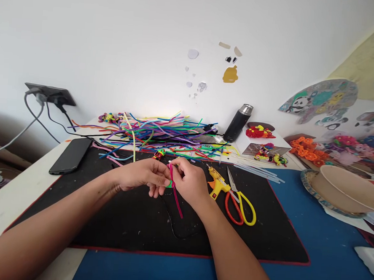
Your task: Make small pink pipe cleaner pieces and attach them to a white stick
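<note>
Over the black mat (121,224), both hands meet at a magenta pipe cleaner (178,203). Its free end hangs down below the fingers, and a short loop shows above them. My right hand (191,180) pinches it between bent fingers. A small green piece (170,184) sits at the fingertips of my left hand (145,174), whose thumb and fingers are closed on it. How the two pieces join is hidden by the fingers. Just behind the hands lies a small red, yellow and green pipe-cleaner figure (159,154).
A yellow glue gun (218,183) and scissors (240,206) lie right of my hands, a black cord (173,225) below. Behind stretches a pipe-cleaner heap (162,134). A phone (71,156) lies left; a flask (238,123), glue sticks (261,173) and a bowl (349,188) are at right.
</note>
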The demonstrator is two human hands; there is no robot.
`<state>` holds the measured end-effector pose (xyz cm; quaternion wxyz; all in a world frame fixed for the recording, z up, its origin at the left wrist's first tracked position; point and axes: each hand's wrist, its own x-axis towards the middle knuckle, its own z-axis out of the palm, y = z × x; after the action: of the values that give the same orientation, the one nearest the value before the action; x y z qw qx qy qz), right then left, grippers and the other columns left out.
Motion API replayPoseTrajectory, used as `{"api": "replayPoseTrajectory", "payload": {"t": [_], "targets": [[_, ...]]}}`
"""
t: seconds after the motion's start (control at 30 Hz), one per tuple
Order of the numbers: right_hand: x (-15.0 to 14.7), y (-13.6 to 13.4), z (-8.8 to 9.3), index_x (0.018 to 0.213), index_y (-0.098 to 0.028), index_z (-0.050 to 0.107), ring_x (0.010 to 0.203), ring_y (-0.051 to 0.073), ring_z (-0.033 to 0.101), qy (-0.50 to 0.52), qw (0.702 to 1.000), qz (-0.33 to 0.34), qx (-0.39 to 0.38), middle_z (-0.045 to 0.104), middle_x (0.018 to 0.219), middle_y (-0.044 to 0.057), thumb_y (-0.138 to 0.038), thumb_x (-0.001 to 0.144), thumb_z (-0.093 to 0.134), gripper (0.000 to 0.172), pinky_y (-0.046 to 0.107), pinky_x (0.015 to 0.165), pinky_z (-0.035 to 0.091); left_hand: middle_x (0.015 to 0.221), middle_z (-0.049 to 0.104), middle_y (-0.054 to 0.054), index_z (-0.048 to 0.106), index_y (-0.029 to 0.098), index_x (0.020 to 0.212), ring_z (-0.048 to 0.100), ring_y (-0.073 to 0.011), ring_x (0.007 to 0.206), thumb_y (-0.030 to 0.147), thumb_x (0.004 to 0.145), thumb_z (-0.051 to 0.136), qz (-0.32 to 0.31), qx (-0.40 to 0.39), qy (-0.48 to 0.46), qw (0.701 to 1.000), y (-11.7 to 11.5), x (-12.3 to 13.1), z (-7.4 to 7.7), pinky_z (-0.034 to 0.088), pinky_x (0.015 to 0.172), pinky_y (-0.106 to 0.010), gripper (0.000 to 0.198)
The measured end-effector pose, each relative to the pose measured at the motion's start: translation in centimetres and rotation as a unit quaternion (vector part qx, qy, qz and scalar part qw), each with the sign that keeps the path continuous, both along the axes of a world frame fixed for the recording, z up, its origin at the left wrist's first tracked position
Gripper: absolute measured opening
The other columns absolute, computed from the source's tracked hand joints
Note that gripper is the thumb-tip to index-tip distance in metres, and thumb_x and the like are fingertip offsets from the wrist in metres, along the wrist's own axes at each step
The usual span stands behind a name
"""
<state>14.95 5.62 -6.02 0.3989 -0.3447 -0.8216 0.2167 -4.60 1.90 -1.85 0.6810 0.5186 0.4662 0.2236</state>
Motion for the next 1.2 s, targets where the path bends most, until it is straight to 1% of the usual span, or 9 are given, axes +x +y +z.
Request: {"api": "replayPoseTrajectory", "payload": {"t": [0.23,0.37,0.5,0.67,0.77,0.93,1.07,1.2], "targets": [[0.2,0.1,0.2,0.099,-0.023,0.075,0.056,0.014,0.056,-0.007,0.999,0.023,-0.035,0.067,0.067,-0.002,-0.025,0.097,0.058,0.017,0.026,0.059,0.035,0.063,0.072,-0.002,0.075,0.016,0.081,0.061,-0.01,0.049,0.042,0.075,0.087,0.003,-0.017,-0.032,0.999,0.0,0.3,-0.5,0.045,0.046,-0.017,0.029],[0.2,0.3,0.2,0.1,-0.024,0.075,0.057,0.015,0.055,-0.007,0.998,0.023,-0.059,0.066,0.067,-0.002,-0.024,0.096,0.06,0.016,0.026,0.058,0.033,0.06,0.07,-0.001,0.073,0.016,0.08,0.06,-0.0099,0.048,0.041,0.073,0.088,0.025,-0.018,-0.044,0.999,-0.1,0.5,-0.6,0.043,0.044,-0.017,0.03],[0.1,0.5,0.3,0.1,-0.024,0.075,0.055,0.014,0.053,0.001,0.994,0.024,-0.104,0.062,0.063,-0.003,-0.028,0.097,0.061,0.015,0.026,0.056,0.033,0.056,0.067,0.0,0.071,0.016,0.08,0.057,-0.0091,0.045,0.039,0.072,0.088,0.075,-0.002,-0.05,0.996,-0.1,0.7,-0.5,0.041,0.043,-0.017,0.03],[0.0,0.5,0.4,0.096,-0.023,0.072,0.053,0.015,0.051,0.07,0.986,0.013,-0.153,0.057,0.059,-0.004,-0.035,0.097,0.06,0.017,0.027,0.054,0.035,0.053,0.063,0.001,0.066,0.017,0.072,0.054,-0.0083,0.044,0.037,0.069,0.087,0.186,0.044,-0.069,0.979,0.4,0.3,-0.1,0.035,0.042,-0.017,0.029],[0.0,0.5,0.3,0.093,-0.023,0.07,0.052,0.014,0.05,0.098,0.982,0.013,-0.161,0.055,0.059,-0.004,-0.037,0.097,0.059,0.018,0.027,0.053,0.036,0.052,0.062,0.002,0.064,0.017,0.068,0.051,-0.0075,0.044,0.035,0.069,0.085,0.224,0.066,-0.066,0.97,0.8,-0.1,-0.1,0.033,0.042,-0.017,0.028],[-0.1,0.4,0.2,0.095,-0.022,0.071,0.051,0.013,0.046,0.099,0.983,0.028,-0.152,0.05,0.057,-0.006,-0.036,0.096,0.062,0.016,0.027,0.053,0.033,0.053,0.061,0.002,0.063,0.017,0.068,0.05,-0.0081,0.045,0.035,0.069,0.083,0.225,0.065,-0.05,0.971,0.9,0.1,-0.1,0.034,0.044,-0.018,0.027],[-0.1,0.5,0.2,0.096,-0.022,0.07,0.051,0.012,0.044,0.107,0.981,0.035,-0.161,0.048,0.057,-0.007,-0.036,0.096,0.063,0.016,0.026,0.053,0.033,0.053,0.061,0.002,0.062,0.017,0.067,0.051,-0.0088,0.046,0.035,0.069,0.082,0.219,0.07,-0.031,0.973,0.7,0.4,0.1,0.034,0.044,-0.019,0.027],[-0.1,0.4,0.3,0.094,-0.021,0.067,0.051,0.012,0.043,0.108,0.98,0.039,-0.16,0.047,0.058,-0.008,-0.035,0.095,0.064,0.014,0.026,0.053,0.032,0.054,0.061,0.002,0.062,0.017,0.067,0.052,-0.0089,0.047,0.036,0.071,0.08,0.213,0.079,-0.021,0.974,0.6,0.4,0.0,0.034,0.045,-0.02,0.026]]}}
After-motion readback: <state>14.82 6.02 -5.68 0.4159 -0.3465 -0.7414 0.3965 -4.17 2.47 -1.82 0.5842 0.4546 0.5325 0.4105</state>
